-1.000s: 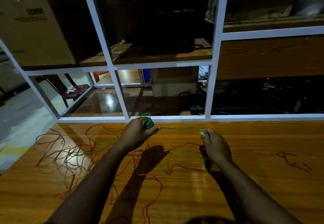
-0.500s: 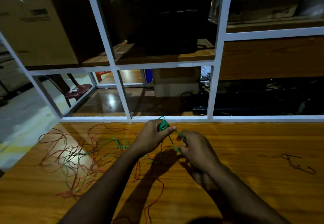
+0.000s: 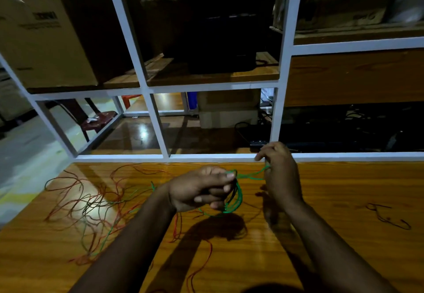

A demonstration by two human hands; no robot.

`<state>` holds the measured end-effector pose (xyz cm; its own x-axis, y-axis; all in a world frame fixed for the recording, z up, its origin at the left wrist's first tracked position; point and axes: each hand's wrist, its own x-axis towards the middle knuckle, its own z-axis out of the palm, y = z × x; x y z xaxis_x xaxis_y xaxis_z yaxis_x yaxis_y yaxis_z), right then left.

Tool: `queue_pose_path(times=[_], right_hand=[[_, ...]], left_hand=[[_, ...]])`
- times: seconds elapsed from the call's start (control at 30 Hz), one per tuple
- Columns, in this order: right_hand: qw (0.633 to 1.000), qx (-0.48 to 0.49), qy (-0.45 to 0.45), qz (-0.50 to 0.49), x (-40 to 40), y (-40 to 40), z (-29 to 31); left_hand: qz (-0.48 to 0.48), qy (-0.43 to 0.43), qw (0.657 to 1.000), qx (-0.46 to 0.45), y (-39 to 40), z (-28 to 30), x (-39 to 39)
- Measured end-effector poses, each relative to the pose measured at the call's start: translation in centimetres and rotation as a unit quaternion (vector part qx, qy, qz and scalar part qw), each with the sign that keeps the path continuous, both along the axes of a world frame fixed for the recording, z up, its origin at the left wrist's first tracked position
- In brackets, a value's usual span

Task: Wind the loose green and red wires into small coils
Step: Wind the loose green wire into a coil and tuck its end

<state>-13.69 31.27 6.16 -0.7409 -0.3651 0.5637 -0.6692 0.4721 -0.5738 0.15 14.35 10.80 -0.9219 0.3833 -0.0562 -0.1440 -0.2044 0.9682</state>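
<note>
Tension matters: your left hand point(image 3: 202, 189) grips the green coil point(image 3: 235, 197) above the table point(image 3: 344, 201), your right hand point(image 3: 278, 171) pinches its free strand point(image 3: 252, 175), so lay each loop snug.

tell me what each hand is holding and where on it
The left hand holds the green coil by its upper loops. The right hand pinches the same wire's free strand leading off the coil.

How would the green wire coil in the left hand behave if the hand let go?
The green wire coil would probably spring loose: its loops look uneven and nothing visibly ties them. It seems light and floppy, sagging below the left hand.
</note>
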Motion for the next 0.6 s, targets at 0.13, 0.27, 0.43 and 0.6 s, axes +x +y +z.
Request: queue_pose_path(times=[0.13, 0.27, 0.43, 0.6], right_hand=[[0.991, 0.071, -0.084, 0.069, 1.6, -1.3, -1.6], [0.970, 0.064, -0.178, 0.151, 3.5, -1.3, -3.3], [0.922, 0.104, -0.288, 0.239, 5.6, -0.8, -3.5], [0.925, 0.156, -0.204, 0.282, 6.3, 0.0, -1.8]], left_hand=[[0.000, 0.005, 0.977, 0.214, 1.1, 1.1, -0.8], [0.090, 0.070, 0.939, 0.325, 1.5, 2.5, -1.5], [0.286, 0.128, 0.901, 0.301, 1.1, 3.0, -2.9], [0.361, 0.136, 0.865, 0.320, -1.7, 2.5, -4.1]])
